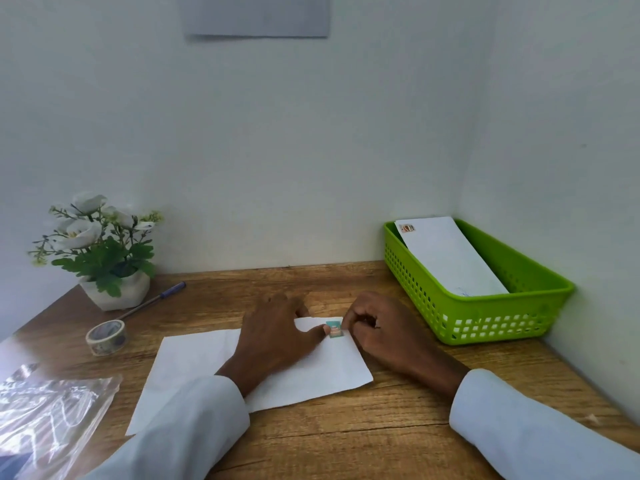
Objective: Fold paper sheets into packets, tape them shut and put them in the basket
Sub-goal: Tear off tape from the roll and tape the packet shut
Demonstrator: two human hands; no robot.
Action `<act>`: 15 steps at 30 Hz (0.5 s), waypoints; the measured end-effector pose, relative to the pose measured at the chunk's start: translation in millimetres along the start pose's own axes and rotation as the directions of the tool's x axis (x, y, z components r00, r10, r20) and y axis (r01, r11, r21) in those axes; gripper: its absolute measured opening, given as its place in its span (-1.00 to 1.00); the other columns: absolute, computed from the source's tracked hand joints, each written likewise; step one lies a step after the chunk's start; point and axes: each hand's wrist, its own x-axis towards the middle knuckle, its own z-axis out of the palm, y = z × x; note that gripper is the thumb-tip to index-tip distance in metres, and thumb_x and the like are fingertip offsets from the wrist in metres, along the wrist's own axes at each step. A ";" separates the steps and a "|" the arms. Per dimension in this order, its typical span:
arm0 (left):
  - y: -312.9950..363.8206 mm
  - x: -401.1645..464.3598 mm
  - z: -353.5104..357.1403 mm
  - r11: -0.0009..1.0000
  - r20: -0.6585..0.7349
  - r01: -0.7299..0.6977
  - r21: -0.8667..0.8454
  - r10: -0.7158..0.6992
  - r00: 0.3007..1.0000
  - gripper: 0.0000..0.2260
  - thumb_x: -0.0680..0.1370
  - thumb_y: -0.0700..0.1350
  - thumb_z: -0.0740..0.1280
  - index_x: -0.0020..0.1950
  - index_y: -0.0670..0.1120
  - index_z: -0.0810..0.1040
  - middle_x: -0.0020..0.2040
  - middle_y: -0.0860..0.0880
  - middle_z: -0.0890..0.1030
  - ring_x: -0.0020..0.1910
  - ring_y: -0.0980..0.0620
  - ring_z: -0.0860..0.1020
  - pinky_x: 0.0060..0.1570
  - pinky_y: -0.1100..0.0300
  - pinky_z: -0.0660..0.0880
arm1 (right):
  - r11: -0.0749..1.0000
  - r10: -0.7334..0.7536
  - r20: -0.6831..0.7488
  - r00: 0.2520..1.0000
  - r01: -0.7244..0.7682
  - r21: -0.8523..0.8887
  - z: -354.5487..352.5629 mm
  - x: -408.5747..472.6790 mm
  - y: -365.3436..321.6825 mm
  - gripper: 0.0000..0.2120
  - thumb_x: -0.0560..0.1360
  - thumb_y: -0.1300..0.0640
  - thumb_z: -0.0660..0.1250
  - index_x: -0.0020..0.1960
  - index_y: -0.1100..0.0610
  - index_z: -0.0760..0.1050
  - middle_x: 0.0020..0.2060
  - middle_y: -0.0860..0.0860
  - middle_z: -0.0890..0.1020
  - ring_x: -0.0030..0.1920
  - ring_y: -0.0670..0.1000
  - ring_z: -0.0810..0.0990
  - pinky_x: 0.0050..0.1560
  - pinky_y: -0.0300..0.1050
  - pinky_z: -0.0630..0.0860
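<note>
A folded white paper packet (194,368) lies flat on the wooden desk in front of me. A small teal patterned piece of tape (334,329) sits at its far right corner. My left hand (273,337) rests flat on the packet, thumb touching the tape. My right hand (384,330) is curled at the packet's right edge, fingertips pinching the tape piece against the paper. A green perforated basket (485,320) stands at the right against the wall, holding one taped white packet (450,258). A roll of patterned tape (106,337) lies at the left.
A potted artificial plant (100,251) stands at the back left, with a blue pen (156,299) beside it. A clear plastic bag (48,410) lies at the near left edge. Walls close the desk at the back and right.
</note>
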 end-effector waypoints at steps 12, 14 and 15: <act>36.0 20.3 -95.3 0.523 -0.183 -0.057 -0.850 -0.193 0.964 -0.77 0.56 0.02 0.36 -0.13 -0.11 0.65 -0.20 -0.04 0.68 -0.24 0.03 0.63 -0.26 0.27 0.57 | 0.436 0.250 0.177 0.952 -0.274 0.857 -22.5 3.4 -45.8 -0.74 0.45 0.26 0.45 0.12 0.28 0.63 0.00 0.14 0.73 0.03 0.14 0.70 0.02 -0.05 0.64; 48.4 26.0 -114.4 0.381 -0.156 -0.081 -0.921 -0.170 0.973 -0.79 0.56 0.00 0.37 -0.04 -0.11 0.68 -0.08 -0.11 0.72 -0.06 -0.12 0.68 -0.02 0.01 0.63 | 0.466 0.252 0.086 0.964 -0.199 0.862 -39.4 9.2 -59.8 -0.77 0.44 0.28 0.45 0.09 0.28 0.65 -0.03 0.14 0.73 0.00 0.12 0.71 -0.01 -0.07 0.66; 55.9 30.0 -123.6 0.338 -0.168 -0.110 -0.935 -0.146 0.975 -0.80 0.56 -0.02 0.36 -0.01 -0.12 0.68 -0.04 -0.12 0.71 -0.03 -0.13 0.68 0.01 -0.03 0.62 | 0.489 0.257 0.022 0.966 -0.149 0.859 -52.1 13.8 -64.2 -0.79 0.44 0.28 0.46 0.07 0.28 0.65 -0.04 0.14 0.74 -0.02 0.11 0.72 -0.01 -0.07 0.66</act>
